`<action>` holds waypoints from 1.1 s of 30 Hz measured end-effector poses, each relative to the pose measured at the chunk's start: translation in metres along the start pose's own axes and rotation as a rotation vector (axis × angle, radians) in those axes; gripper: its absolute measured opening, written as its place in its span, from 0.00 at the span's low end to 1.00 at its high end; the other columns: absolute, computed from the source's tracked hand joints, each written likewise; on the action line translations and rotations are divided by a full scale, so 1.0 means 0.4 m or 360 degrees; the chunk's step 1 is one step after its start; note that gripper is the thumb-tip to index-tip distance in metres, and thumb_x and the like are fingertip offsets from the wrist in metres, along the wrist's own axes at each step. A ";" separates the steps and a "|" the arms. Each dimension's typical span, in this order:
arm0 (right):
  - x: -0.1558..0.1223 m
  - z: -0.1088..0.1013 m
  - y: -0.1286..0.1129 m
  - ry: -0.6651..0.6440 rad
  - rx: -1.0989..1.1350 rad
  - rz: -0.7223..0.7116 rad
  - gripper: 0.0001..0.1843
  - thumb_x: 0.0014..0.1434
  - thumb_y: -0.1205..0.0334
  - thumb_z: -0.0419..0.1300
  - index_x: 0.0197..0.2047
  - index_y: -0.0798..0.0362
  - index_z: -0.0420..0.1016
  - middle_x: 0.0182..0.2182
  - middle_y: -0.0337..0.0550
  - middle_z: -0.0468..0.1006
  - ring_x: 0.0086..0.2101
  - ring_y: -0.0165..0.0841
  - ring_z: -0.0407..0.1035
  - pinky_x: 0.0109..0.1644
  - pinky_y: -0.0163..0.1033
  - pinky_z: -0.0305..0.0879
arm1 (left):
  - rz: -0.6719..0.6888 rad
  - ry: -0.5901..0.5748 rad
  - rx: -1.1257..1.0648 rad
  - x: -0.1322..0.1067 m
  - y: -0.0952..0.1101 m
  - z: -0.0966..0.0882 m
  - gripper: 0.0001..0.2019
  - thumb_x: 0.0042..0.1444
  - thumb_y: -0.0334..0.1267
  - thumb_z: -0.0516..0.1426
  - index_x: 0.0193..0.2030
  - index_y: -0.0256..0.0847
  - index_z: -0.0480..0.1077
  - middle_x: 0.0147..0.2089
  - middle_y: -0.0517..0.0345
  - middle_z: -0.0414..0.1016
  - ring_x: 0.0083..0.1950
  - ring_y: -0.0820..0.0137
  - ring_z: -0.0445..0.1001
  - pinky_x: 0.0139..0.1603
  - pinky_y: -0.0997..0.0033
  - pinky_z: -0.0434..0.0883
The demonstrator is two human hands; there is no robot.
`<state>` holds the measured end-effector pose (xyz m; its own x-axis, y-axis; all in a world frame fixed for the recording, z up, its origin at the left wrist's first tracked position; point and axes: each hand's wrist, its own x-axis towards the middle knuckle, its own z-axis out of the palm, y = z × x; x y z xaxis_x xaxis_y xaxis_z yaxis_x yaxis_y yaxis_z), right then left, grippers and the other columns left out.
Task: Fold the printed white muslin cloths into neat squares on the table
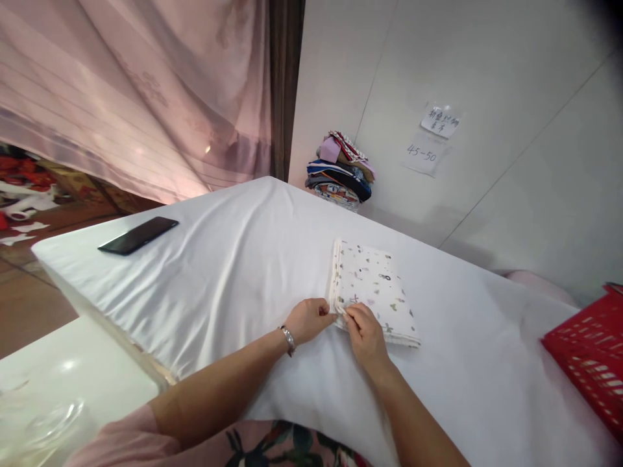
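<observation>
A folded white cloth (372, 285) with small printed figures lies flat on the white-covered table (233, 272). My left hand (310, 319), with a metal bracelet on the wrist, pinches the cloth's near left corner with closed fingers. My right hand (366, 332) rests on the cloth's near edge right beside it, fingers curled and gripping that edge. Both hands almost touch each other at the corner.
A black phone (139, 235) lies at the table's far left. A stack of folded coloured clothes (341, 172) sits at the far edge against the white wall. A red plastic basket (591, 357) stands at the right. Pink curtains hang at the back left.
</observation>
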<state>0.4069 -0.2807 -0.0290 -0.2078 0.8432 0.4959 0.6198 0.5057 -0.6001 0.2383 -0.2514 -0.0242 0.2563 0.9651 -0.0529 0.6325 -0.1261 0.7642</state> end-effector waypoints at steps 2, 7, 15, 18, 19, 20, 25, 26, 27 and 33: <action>0.000 -0.002 -0.001 -0.0029 -0.0060 -0.0039 0.11 0.61 0.65 0.47 0.39 0.51 0.69 0.35 0.45 0.70 0.37 0.34 0.65 0.42 0.41 0.63 | -0.0026 -0.0025 -0.0018 0.002 0.000 0.000 0.11 0.47 0.45 0.52 0.23 0.40 0.65 0.23 0.64 0.65 0.26 0.75 0.63 0.26 0.76 0.56; 0.001 -0.002 -0.002 -0.0193 -0.0329 -0.0208 0.12 0.57 0.64 0.52 0.45 0.52 0.68 0.38 0.47 0.71 0.40 0.37 0.64 0.42 0.43 0.63 | -0.0053 -0.0049 -0.0054 0.009 -0.004 0.000 0.10 0.46 0.44 0.52 0.23 0.39 0.67 0.22 0.64 0.65 0.26 0.74 0.63 0.26 0.76 0.56; -0.001 0.000 -0.007 -0.0174 -0.0264 -0.0079 0.11 0.56 0.66 0.53 0.44 0.50 0.68 0.38 0.45 0.71 0.40 0.38 0.64 0.43 0.44 0.63 | -0.0050 -0.0065 -0.0252 0.006 -0.003 -0.004 0.13 0.47 0.46 0.51 0.21 0.39 0.67 0.21 0.64 0.65 0.26 0.74 0.62 0.26 0.75 0.56; 0.000 -0.003 -0.006 -0.0179 -0.0227 -0.0081 0.12 0.56 0.66 0.53 0.44 0.50 0.68 0.38 0.45 0.71 0.40 0.38 0.64 0.43 0.44 0.63 | -0.0050 -0.0073 -0.0288 0.006 -0.003 -0.005 0.14 0.48 0.45 0.50 0.22 0.39 0.67 0.22 0.63 0.66 0.26 0.74 0.63 0.27 0.75 0.57; 0.001 -0.005 -0.004 -0.0180 -0.0209 -0.0083 0.11 0.56 0.66 0.53 0.44 0.50 0.68 0.38 0.45 0.71 0.40 0.37 0.64 0.43 0.44 0.63 | -0.0047 -0.0075 -0.0290 0.006 -0.003 -0.005 0.13 0.49 0.45 0.50 0.22 0.39 0.68 0.22 0.63 0.67 0.26 0.74 0.64 0.27 0.75 0.57; 0.002 -0.006 -0.003 -0.0178 -0.0183 -0.0079 0.11 0.56 0.66 0.52 0.43 0.50 0.68 0.38 0.45 0.71 0.40 0.37 0.64 0.43 0.43 0.63 | -0.0043 -0.0073 -0.0288 0.006 -0.002 -0.005 0.13 0.49 0.45 0.50 0.22 0.39 0.68 0.22 0.63 0.67 0.26 0.74 0.64 0.27 0.75 0.57; 0.004 -0.010 0.003 -0.0108 0.0006 0.0078 0.07 0.59 0.65 0.49 0.35 0.51 0.69 0.32 0.42 0.70 0.35 0.34 0.64 0.39 0.39 0.62 | -0.0044 -0.0089 -0.0258 0.005 -0.002 -0.006 0.13 0.49 0.44 0.49 0.23 0.39 0.68 0.23 0.62 0.68 0.26 0.74 0.64 0.27 0.75 0.56; 0.004 -0.010 0.003 -0.0086 0.0035 0.0116 0.07 0.59 0.64 0.49 0.34 0.51 0.68 0.31 0.41 0.70 0.33 0.33 0.64 0.38 0.38 0.61 | -0.0035 -0.0094 -0.0248 0.005 -0.002 -0.007 0.13 0.49 0.44 0.49 0.22 0.39 0.68 0.22 0.63 0.68 0.26 0.74 0.63 0.27 0.75 0.56; 0.003 -0.010 0.003 -0.0060 0.0060 0.0145 0.07 0.59 0.63 0.50 0.33 0.51 0.68 0.30 0.41 0.69 0.32 0.32 0.64 0.37 0.37 0.61 | -0.0021 -0.0097 -0.0238 0.005 -0.003 -0.007 0.14 0.49 0.44 0.49 0.22 0.39 0.68 0.22 0.63 0.67 0.26 0.74 0.63 0.27 0.76 0.56; 0.001 -0.005 0.001 0.0054 0.0142 0.0172 0.08 0.59 0.62 0.49 0.32 0.52 0.67 0.29 0.41 0.68 0.31 0.31 0.63 0.35 0.37 0.60 | -0.0013 -0.0098 -0.0232 0.006 -0.003 -0.008 0.14 0.50 0.45 0.49 0.22 0.38 0.68 0.21 0.63 0.65 0.25 0.75 0.61 0.26 0.76 0.56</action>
<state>0.4084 -0.2805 -0.0277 -0.1170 0.8878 0.4451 0.5670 0.4276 -0.7040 0.2360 -0.2483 -0.0231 0.2985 0.9496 -0.0954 0.5233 -0.0792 0.8485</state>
